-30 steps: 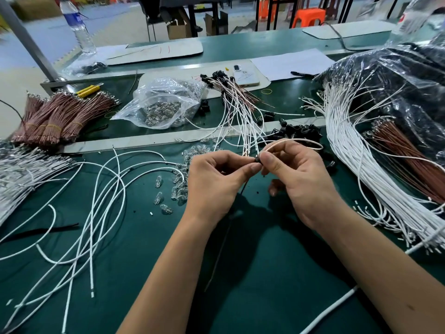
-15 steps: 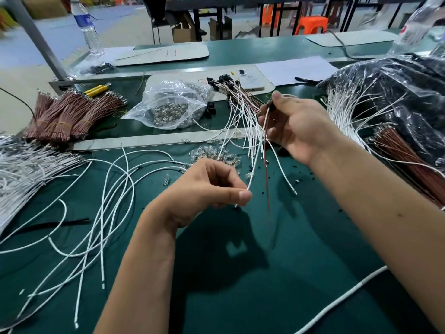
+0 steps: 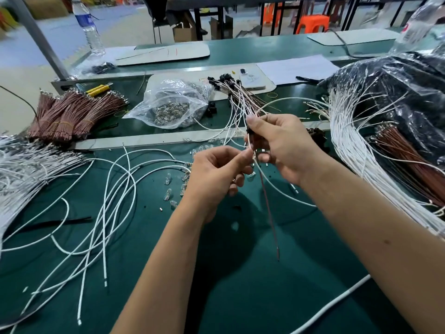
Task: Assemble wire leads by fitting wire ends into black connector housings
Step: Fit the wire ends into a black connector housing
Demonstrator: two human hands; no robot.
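Item: black connector housing (image 3: 249, 131), pinched under the thumb of your right hand (image 3: 280, 145), above the green mat (image 3: 240, 285). Long axis roughly upright. Attached: brown wire (image 3: 268, 208), hanging straight down toward you, free tip near the mat; white wire (image 3: 269, 182) curving right. Your left hand (image 3: 216, 174) pinches the wires just below the housing, fingers curled.

one head-worn wide-angle view looks forward and down, close over the green bench (image 3: 240, 297); forearms enter from the frame's lower edge.
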